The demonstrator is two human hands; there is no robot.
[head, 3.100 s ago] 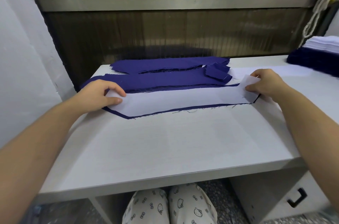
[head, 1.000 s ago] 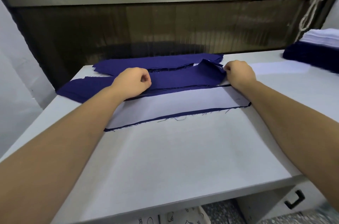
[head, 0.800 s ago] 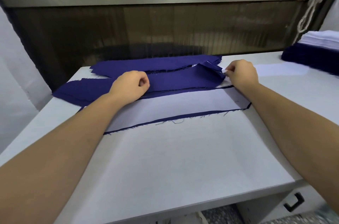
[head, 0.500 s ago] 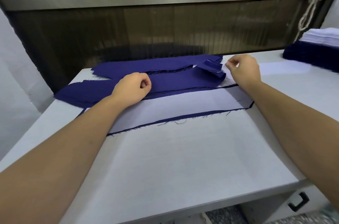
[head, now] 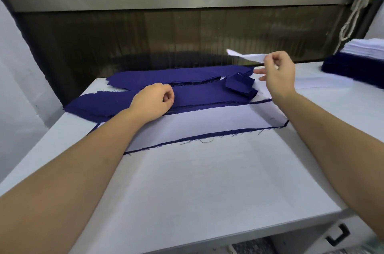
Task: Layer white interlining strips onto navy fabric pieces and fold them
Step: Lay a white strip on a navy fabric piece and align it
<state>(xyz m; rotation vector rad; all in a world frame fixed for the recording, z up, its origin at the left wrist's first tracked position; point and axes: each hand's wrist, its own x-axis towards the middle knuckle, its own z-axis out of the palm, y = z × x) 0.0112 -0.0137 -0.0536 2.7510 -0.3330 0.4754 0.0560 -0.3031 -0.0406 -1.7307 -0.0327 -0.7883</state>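
A white table [head: 197,181] fills the lower half of the frame, with a dark panel and a metal rail behind it. Across the middle lies a navy fabric piece [head: 207,136] with a long white interlining strip [head: 207,122] laid flat on it, so only a thin navy border shows. Just behind it lies a navy pile [head: 207,95], and a few small folded navy pieces [head: 241,85] rest on the right end of this pile.

The left hand [head: 153,101] rests on the navy pile with its fingers curled into a loose fist. I cannot tell whether they pinch any cloth. The right hand [head: 279,75] is raised at the upper right of centre. Its thumb and forefinger pinch a short white strip [head: 245,56] in the air, and the other fingers are spread.

I judge that this short strip goes next onto one of the small navy pieces. The risk is in the material: the strip is light and held only at one end, so it can bend or land crooked. The forearm also passes over the laid strip and could drag it off its navy border – then the edges would not match when folded.
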